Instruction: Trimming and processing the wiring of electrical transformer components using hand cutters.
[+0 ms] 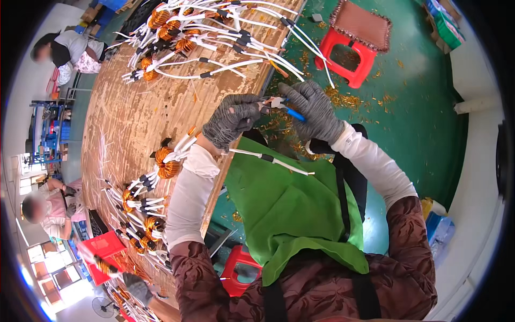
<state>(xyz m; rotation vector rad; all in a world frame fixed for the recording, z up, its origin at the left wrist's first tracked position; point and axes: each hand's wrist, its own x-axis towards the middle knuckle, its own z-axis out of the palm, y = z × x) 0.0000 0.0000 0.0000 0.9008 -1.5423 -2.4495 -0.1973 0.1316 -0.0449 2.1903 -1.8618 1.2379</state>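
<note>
Long wooden workbench (139, 118), scuffed and scratched top, runs up the left side. Green painted floor (424, 123) on the right, littered with orange wire scraps. Green apron (284, 204) over the person's lap, smooth fabric; brown patterned sleeves with white sleeve covers over the forearms.

Red plastic stool (346, 59) on the floor, square open top; a brown fringed cushion (360, 24) lies just beside it. Second red stool (238, 271) under the bench edge. Red tray (102, 252) at lower left, contents not clear.

Piles of copper-wound coils with white sleeved leads: one heap (198, 32) at the far end of the bench, another (142, 206) at the near left, a single coil (167, 163) just beside the left forearm.

Left hand (232, 118), grey knit glove, closed on a white sleeved lead (271, 160) that hangs over the apron. Right hand (316, 110), same glove, gripping blue-handled cutters (284, 107), tip meeting the left fingers past the bench edge.
</note>
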